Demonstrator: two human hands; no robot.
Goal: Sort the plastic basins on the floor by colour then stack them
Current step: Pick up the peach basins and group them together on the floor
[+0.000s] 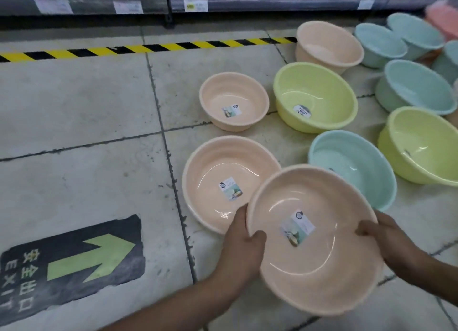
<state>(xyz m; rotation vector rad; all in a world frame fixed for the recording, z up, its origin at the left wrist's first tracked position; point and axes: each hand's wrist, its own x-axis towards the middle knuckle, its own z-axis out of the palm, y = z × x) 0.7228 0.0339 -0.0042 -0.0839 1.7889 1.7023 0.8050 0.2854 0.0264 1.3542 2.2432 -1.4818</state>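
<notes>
looks light, stiff, a bit slick, so best gripped at opposite rims like now: left hand (244, 241) and right hand (386, 241), fingers (366, 230) hooked over peach basin (314, 241).

Pale grey floor tiles (81, 100) with dark, grimy grout run left of the grip. Beyond it, yellow-and-black hazard tape (148, 48) fronts a dark shop shelf (272, 4) carrying price tags (195, 6). Down left, a worn exit-arrow floor sticker (74, 263).

Left hand (244, 241) and right hand (386, 241) grip opposite rims of a peach basin (314, 239), thumbs inside, forearms extended forward.
</notes>
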